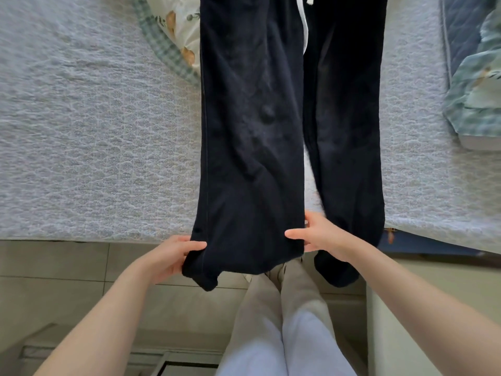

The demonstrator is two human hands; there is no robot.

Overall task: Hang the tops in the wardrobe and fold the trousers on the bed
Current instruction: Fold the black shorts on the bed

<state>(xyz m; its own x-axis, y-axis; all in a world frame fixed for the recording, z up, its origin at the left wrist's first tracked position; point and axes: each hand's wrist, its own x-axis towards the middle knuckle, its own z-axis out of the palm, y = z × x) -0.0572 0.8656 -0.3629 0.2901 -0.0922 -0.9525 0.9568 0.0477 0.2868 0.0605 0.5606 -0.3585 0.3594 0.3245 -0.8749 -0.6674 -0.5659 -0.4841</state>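
The trousers (249,147) lie lengthwise on the bed (95,131), cuffs hanging over its near edge. The left grip (173,256) pinches the left leg's outer cuff corner. The right grip (320,236) pinches that leg's inner edge. A pillow (179,36) lies far left.

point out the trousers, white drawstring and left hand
dark trousers (249,131), head view, middle of the held leg
white drawstring (304,23), head view, hanging cord near the waist
left hand (173,256), head view, middle of the hand at the hem
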